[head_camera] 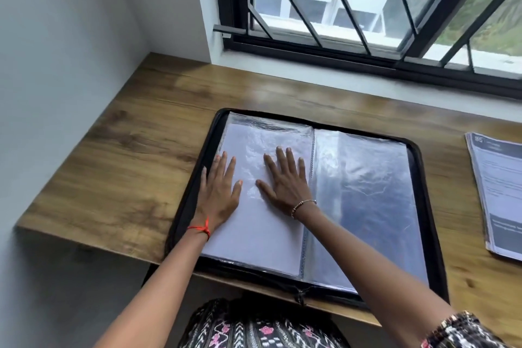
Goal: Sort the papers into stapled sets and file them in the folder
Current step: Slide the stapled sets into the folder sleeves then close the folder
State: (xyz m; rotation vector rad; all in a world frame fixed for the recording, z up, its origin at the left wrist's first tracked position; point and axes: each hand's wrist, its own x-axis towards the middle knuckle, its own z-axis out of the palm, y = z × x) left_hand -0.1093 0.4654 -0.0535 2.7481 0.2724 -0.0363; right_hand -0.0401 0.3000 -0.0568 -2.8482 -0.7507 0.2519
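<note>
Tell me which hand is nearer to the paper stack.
Right. The right hand lies on the folder's left page beside the spine; the left hand lies at that page's outer edge, farther from the stack.

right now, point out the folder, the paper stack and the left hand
folder point(367, 192): head view, on its bare right-hand plastic sleeve
paper stack point(500, 192): head view, middle of the top printed sheet
left hand point(219, 192): head view, back of the hand
</note>
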